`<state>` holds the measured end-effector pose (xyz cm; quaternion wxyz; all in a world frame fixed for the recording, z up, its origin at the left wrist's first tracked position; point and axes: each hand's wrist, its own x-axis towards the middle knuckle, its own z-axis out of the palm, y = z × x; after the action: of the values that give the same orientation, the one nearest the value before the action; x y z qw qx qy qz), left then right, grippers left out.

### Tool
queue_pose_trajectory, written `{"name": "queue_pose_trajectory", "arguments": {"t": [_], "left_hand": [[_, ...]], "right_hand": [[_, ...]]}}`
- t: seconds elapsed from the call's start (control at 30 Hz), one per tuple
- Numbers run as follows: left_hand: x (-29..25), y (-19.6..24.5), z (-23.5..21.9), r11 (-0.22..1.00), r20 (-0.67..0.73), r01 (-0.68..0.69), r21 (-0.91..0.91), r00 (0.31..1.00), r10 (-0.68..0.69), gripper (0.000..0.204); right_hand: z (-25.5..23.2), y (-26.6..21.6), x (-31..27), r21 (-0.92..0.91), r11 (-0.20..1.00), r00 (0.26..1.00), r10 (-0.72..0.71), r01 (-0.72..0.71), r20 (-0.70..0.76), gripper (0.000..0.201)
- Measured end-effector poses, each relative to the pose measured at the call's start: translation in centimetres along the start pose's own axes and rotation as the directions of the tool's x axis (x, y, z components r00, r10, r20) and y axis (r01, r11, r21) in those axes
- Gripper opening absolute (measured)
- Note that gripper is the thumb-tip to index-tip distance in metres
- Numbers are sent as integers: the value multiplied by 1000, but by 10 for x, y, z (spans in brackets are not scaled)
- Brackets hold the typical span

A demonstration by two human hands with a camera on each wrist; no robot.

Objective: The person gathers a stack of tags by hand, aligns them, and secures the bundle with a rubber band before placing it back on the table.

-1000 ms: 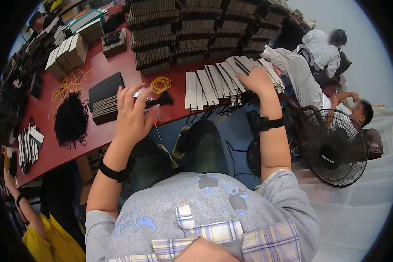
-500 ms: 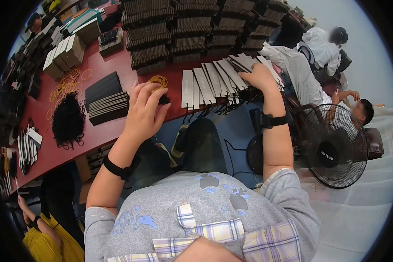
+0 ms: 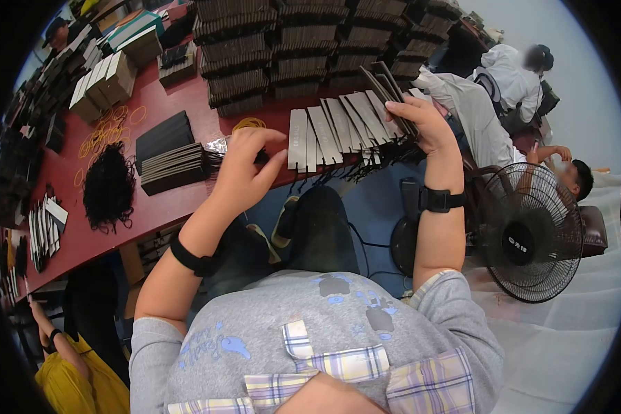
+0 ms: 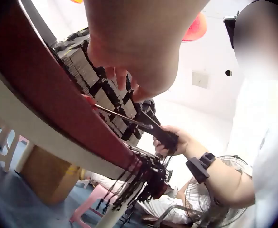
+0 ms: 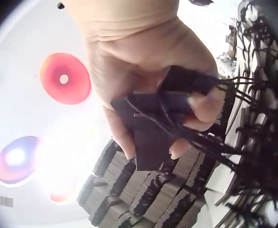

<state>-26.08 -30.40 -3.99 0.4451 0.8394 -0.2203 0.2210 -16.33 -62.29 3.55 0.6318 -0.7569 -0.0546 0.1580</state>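
My right hand (image 3: 431, 124) grips a few dark, flat hang tags (image 3: 385, 83) at the right end of a fanned row. Close up in the right wrist view, fingers curl round the black tags (image 5: 153, 147), and black strings trail from them toward the row. Pale, printed hang tags (image 3: 315, 138) lie overlapping along the table edge with their strings hanging over it. My left hand (image 3: 245, 165) is raised by the table edge, fingers loosely bent and holding nothing. Behind it, yellow rubber bands (image 3: 248, 123) are partly hidden. A thin metal rod (image 4: 122, 116) projects near the table edge.
Tall stacks of dark tags (image 3: 238, 65) line the back of the red table (image 3: 207, 103). To the left are a bundled tag stack (image 3: 172, 169) and a heap of black strings (image 3: 110, 190). A standing fan (image 3: 531, 234) is at the right, with other people nearby.
My right hand has lifted several dark tags up from the row and tilted them upright. My left hand has moved rightward, closer to the row of tags.
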Motion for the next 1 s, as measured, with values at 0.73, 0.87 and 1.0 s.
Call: {"name": "queue_pose_trajectory", "arguments": {"t": [0.73, 0.87, 1.0], "left_hand": [[31, 8, 36, 12, 360, 470, -883, 692, -626, 41], [28, 4, 28, -3, 349, 484, -875, 627, -697, 41], [22, -1, 29, -22, 392, 542, -840, 578, -715, 36]], "right_hand": [[109, 13, -30, -391, 899, 980, -165, 197, 114, 47], [58, 39, 1, -907, 410, 760, -559, -94, -331, 48], [54, 51, 11, -928, 339, 808, -499, -152, -314, 48]]}}
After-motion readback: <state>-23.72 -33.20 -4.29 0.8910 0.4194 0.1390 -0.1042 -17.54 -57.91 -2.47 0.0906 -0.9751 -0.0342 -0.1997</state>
